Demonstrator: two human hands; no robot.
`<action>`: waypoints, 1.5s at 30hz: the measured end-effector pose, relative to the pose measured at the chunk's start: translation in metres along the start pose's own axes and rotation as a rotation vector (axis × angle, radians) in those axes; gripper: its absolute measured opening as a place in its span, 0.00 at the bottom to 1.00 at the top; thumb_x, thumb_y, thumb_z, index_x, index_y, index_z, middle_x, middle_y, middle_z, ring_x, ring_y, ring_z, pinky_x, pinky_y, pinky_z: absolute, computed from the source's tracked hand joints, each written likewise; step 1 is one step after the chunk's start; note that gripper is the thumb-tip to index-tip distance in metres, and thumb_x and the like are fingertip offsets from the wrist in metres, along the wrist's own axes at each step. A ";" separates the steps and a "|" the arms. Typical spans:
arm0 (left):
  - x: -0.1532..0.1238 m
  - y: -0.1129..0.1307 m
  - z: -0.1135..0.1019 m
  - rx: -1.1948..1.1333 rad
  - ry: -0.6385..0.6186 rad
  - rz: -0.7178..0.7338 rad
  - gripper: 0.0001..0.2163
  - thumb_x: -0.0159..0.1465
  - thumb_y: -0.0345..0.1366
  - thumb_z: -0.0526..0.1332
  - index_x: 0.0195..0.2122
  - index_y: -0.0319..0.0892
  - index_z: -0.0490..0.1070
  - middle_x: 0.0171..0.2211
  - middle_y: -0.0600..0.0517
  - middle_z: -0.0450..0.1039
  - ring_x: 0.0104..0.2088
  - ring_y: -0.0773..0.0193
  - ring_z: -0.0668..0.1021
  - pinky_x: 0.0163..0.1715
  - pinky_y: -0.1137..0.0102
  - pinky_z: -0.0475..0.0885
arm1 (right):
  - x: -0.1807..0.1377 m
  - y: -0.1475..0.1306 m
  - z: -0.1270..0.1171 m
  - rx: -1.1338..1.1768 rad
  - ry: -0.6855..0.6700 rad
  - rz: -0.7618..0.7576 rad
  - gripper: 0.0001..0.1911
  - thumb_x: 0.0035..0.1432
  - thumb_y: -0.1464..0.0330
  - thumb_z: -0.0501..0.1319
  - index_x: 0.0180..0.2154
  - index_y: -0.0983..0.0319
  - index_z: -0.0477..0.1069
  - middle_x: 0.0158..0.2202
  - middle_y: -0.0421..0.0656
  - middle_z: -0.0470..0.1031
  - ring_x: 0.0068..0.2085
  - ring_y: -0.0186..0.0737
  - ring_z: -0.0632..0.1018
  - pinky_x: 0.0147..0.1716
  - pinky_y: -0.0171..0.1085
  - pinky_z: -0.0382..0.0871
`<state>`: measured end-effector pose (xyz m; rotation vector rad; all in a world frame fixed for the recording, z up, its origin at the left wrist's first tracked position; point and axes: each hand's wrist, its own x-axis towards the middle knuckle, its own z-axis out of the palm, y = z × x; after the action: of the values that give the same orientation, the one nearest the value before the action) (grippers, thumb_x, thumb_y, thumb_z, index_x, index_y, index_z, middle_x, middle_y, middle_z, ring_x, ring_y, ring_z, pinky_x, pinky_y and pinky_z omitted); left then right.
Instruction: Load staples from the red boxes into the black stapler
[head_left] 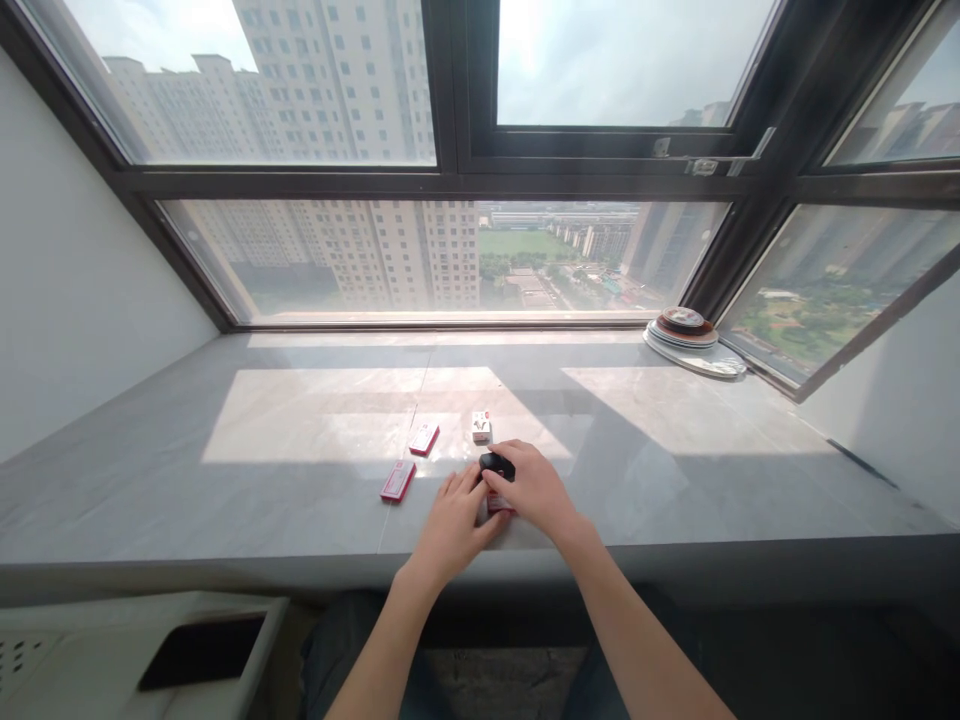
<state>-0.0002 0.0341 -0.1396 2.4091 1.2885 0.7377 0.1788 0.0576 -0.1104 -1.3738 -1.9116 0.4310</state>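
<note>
My right hand (531, 488) closes its thumb and fingers on a small, rounded black object (495, 464), whose kind I cannot make out. Directly below it, a small red-and-white box (498, 502) lies on the stone windowsill (300, 510), partly covered by both hands. The thumb and fingers of my left hand (454, 525) bracket that box from the left and near side. Just beyond the hands is a small white box (481, 426) with a dark mark. To the left lie two flat red-and-white packs, a nearer one (397, 481) and a farther one (424, 439).
A stack of plates (684, 335) stands in the far right corner by the window frame (450, 183). The sill's front edge (712, 558) runs just below my wrists. At lower left is a white piece of furniture (90, 640) with a dark panel.
</note>
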 end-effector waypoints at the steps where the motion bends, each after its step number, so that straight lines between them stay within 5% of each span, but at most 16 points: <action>1: -0.001 -0.001 -0.001 -0.002 -0.002 0.002 0.25 0.68 0.42 0.62 0.67 0.55 0.63 0.68 0.48 0.62 0.69 0.48 0.64 0.69 0.47 0.57 | 0.002 -0.005 0.007 -0.033 0.034 0.031 0.13 0.62 0.66 0.65 0.49 0.56 0.79 0.47 0.46 0.78 0.50 0.48 0.75 0.52 0.42 0.67; 7: -0.003 -0.006 -0.002 -0.005 -0.014 -0.039 0.26 0.67 0.46 0.63 0.67 0.56 0.62 0.72 0.50 0.56 0.72 0.51 0.58 0.71 0.48 0.52 | 0.014 -0.008 0.009 0.127 0.272 0.185 0.13 0.61 0.57 0.65 0.41 0.58 0.78 0.41 0.45 0.80 0.41 0.45 0.78 0.44 0.40 0.70; 12: -0.004 -0.009 -0.009 -0.016 -0.040 -0.037 0.24 0.67 0.46 0.63 0.64 0.53 0.65 0.74 0.49 0.51 0.73 0.51 0.55 0.72 0.49 0.51 | 0.000 0.044 -0.025 0.623 0.473 0.468 0.23 0.66 0.51 0.54 0.43 0.62 0.74 0.43 0.50 0.80 0.41 0.46 0.81 0.33 0.37 0.76; 18: -0.004 -0.010 -0.020 -0.108 -0.059 -0.029 0.13 0.67 0.41 0.63 0.52 0.51 0.72 0.73 0.51 0.53 0.73 0.52 0.56 0.71 0.52 0.55 | -0.049 0.094 -0.048 0.628 0.301 0.773 0.25 0.64 0.46 0.55 0.43 0.60 0.73 0.33 0.46 0.78 0.22 0.40 0.77 0.17 0.35 0.68; 21: 0.000 -0.010 -0.015 -0.105 -0.053 -0.055 0.12 0.65 0.42 0.65 0.49 0.51 0.73 0.72 0.52 0.55 0.73 0.51 0.56 0.71 0.50 0.55 | -0.060 0.081 -0.038 0.455 0.062 0.724 0.28 0.65 0.43 0.53 0.37 0.61 0.74 0.20 0.40 0.71 0.16 0.36 0.69 0.15 0.33 0.57; 24: 0.004 -0.013 -0.011 -0.105 -0.037 -0.061 0.13 0.63 0.43 0.68 0.48 0.52 0.75 0.72 0.51 0.56 0.72 0.49 0.58 0.71 0.47 0.55 | -0.057 0.058 -0.017 0.342 -0.118 0.532 0.25 0.63 0.47 0.58 0.31 0.61 0.75 0.20 0.40 0.72 0.21 0.38 0.70 0.20 0.34 0.58; 28: 0.002 -0.021 -0.018 -0.168 -0.065 -0.074 0.12 0.62 0.44 0.69 0.46 0.51 0.76 0.70 0.50 0.61 0.70 0.49 0.63 0.70 0.49 0.59 | -0.049 0.048 -0.002 0.255 -0.105 0.402 0.20 0.62 0.53 0.60 0.28 0.61 0.75 0.25 0.42 0.77 0.27 0.40 0.74 0.26 0.35 0.60; 32: -0.005 -0.027 -0.026 -0.166 -0.067 -0.069 0.12 0.64 0.45 0.67 0.48 0.51 0.75 0.70 0.52 0.61 0.70 0.52 0.63 0.71 0.52 0.57 | -0.050 0.054 -0.019 0.131 -0.063 0.443 0.16 0.61 0.54 0.61 0.30 0.60 0.74 0.23 0.41 0.75 0.27 0.42 0.74 0.27 0.36 0.58; 37: -0.007 -0.022 -0.020 -0.109 -0.024 -0.033 0.16 0.64 0.43 0.67 0.53 0.52 0.74 0.68 0.52 0.63 0.70 0.52 0.62 0.71 0.51 0.56 | -0.041 0.027 -0.032 0.040 0.023 0.349 0.14 0.67 0.56 0.57 0.42 0.56 0.76 0.22 0.38 0.72 0.27 0.42 0.74 0.28 0.37 0.58; 41: -0.006 -0.018 -0.015 -0.098 0.007 -0.043 0.14 0.65 0.43 0.66 0.51 0.52 0.75 0.68 0.53 0.64 0.70 0.51 0.63 0.71 0.51 0.56 | -0.022 0.010 -0.010 0.171 -0.071 0.286 0.14 0.65 0.58 0.58 0.41 0.58 0.78 0.23 0.39 0.75 0.29 0.43 0.76 0.29 0.36 0.62; 45: -0.005 -0.021 -0.014 -0.106 0.006 -0.071 0.14 0.64 0.44 0.68 0.51 0.53 0.76 0.68 0.54 0.65 0.69 0.51 0.64 0.72 0.51 0.56 | -0.011 0.013 0.020 0.359 -0.027 0.384 0.15 0.63 0.57 0.61 0.39 0.61 0.76 0.20 0.36 0.70 0.24 0.40 0.74 0.27 0.36 0.63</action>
<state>-0.0249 0.0416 -0.1395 2.2676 1.2957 0.7742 0.1753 0.0549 -0.1361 -1.4884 -1.4927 0.9341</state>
